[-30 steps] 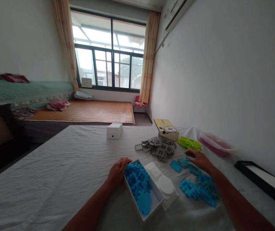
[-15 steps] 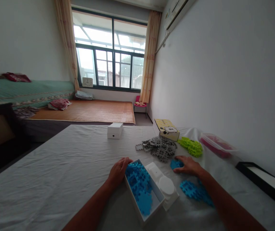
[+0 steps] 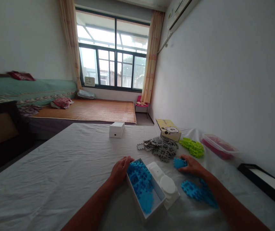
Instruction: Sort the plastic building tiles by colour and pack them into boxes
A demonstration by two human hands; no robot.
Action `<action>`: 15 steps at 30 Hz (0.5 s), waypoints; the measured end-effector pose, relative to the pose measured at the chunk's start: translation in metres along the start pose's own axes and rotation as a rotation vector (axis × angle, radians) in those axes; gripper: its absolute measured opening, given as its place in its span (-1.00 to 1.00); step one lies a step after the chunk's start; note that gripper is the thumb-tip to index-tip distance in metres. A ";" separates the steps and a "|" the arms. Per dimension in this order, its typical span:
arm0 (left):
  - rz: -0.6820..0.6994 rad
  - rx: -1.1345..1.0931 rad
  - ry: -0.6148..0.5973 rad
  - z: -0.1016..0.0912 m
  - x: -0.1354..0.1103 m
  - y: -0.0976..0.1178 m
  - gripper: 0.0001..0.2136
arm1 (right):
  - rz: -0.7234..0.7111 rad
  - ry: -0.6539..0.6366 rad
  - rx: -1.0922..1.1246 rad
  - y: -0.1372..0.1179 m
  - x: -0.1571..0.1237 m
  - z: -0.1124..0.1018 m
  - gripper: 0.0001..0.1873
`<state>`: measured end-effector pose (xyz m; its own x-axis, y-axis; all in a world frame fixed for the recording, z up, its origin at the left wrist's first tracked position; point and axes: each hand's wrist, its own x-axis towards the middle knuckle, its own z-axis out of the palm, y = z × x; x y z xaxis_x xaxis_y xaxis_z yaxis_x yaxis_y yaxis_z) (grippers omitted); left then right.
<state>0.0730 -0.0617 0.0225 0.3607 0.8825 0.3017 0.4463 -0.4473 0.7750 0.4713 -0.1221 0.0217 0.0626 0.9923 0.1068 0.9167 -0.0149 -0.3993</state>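
A white open box [image 3: 161, 201] stands tilted away to the left on the cloth, partly filled with blue notched building pieces [image 3: 139, 179]. My left hand [image 3: 121, 168] is closed on its far left corner. My right hand [image 3: 192, 165] pinches a small stack of blue building pieces [image 3: 179, 162] between thumb and fingers. Just below that hand lies a loose pile of blue pieces [image 3: 192, 190], partly covered by my forearm. Between the box and my right hand sits a white moulded tray [image 3: 168, 185] with a round raised part.
Beyond my hands lie a heap of grey pieces [image 3: 162, 148] and a yellow-green heap [image 3: 192, 147]. A yellow carton [image 3: 169, 130], a small white box [image 3: 116, 130], a clear tub with red contents [image 3: 220, 147] and a black-edged frame [image 3: 264, 186] also rest on the white cloth [image 3: 62, 166].
My right hand has closed around the blue stack and tilted it up slightly, shifting a little to the right. My left hand stays at the box corner. The view has shifted slightly.
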 end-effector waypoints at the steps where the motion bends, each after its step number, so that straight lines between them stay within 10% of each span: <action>1: -0.005 0.004 0.003 0.000 0.000 0.001 -0.48 | 0.002 0.021 -0.004 0.000 0.000 -0.001 -0.54; 9: -0.009 0.001 0.001 0.001 -0.001 0.000 -0.47 | 0.030 0.021 0.182 -0.014 0.000 -0.019 -0.75; 15: -0.004 0.002 0.004 0.003 -0.001 -0.002 -0.47 | -0.008 -0.054 0.643 -0.110 -0.015 -0.023 -0.68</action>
<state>0.0739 -0.0619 0.0190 0.3560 0.8847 0.3009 0.4495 -0.4445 0.7749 0.3781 -0.1386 0.0852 0.0214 0.9971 0.0726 0.4963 0.0525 -0.8666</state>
